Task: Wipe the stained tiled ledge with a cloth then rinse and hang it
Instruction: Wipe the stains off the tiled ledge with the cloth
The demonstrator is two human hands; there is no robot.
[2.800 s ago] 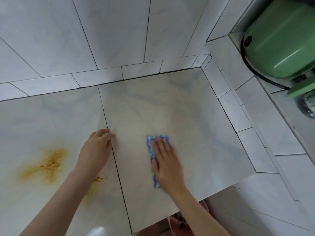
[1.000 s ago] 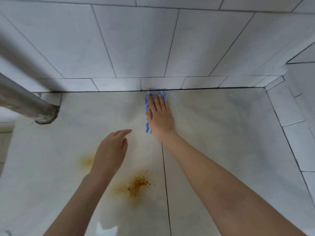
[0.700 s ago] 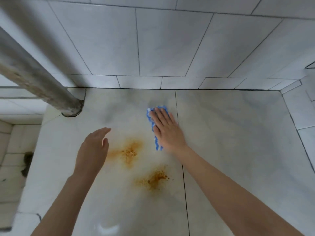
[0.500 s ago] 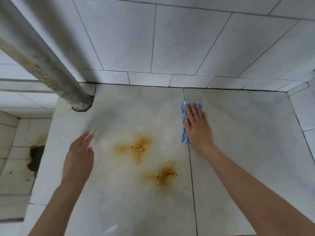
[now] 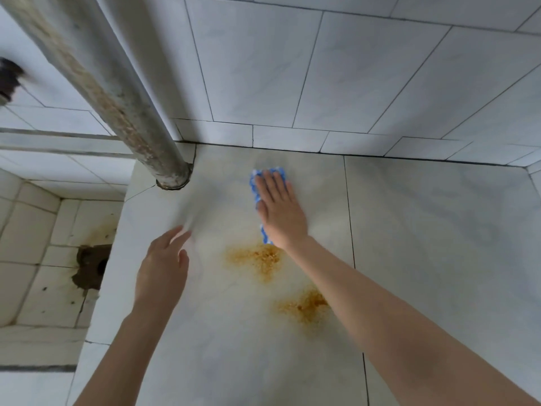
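Right hand (image 5: 279, 213) pressed flat, fingers spread, on blue cloth (image 5: 257, 194); long axis toward back wall (image 5: 322, 68), just beyond nearer orange stain (image 5: 257, 259) on tiled ledge (image 5: 439, 230). Left hand (image 5: 164, 268) open, empty, palm down above ledge, blurred. Grey pipe (image 5: 123, 106) at left.

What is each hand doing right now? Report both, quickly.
Left hand: open, holding nothing, over the ledge.
Right hand: open and flat, pressing the blue cloth onto the ledge, just above a stain.
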